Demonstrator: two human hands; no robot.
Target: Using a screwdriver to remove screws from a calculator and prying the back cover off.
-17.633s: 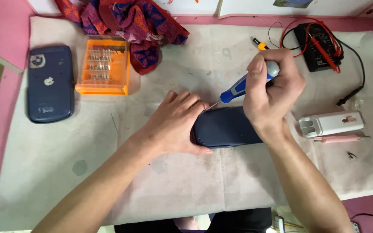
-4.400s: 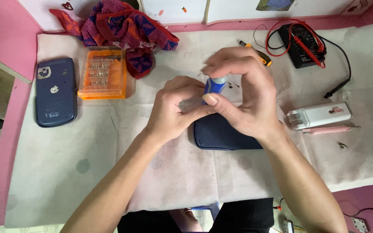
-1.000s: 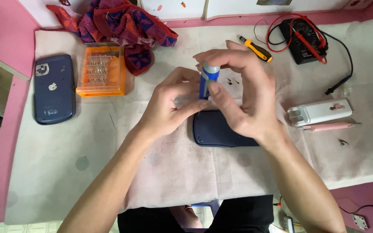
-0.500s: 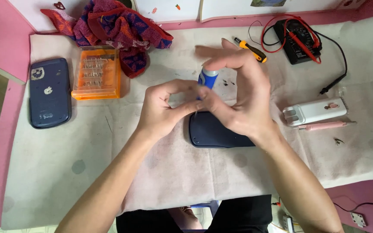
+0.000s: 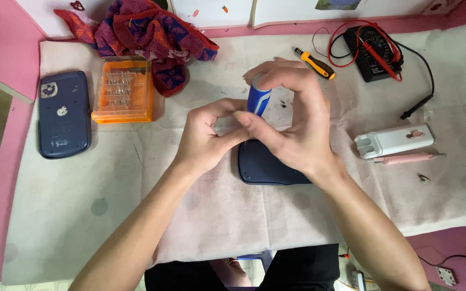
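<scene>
Lying about the pale cloth (image 5: 82,215) are an orange bit case (image 5: 122,90), a dark blue phone (image 5: 63,114) at far left, a crumpled red-and-blue rag (image 5: 146,37), a yellow-handled screwdriver (image 5: 314,62), a black multimeter (image 5: 376,51) with red leads, and a white cleaning tool (image 5: 395,141). Both hands meet above a dark blue device (image 5: 265,167), partly hiding it. The right hand (image 5: 292,124) grips a blue-handled screwdriver (image 5: 258,99), upright, its tip hidden. The left hand (image 5: 208,134) pinches at that lower end, fingers curled tight.
</scene>
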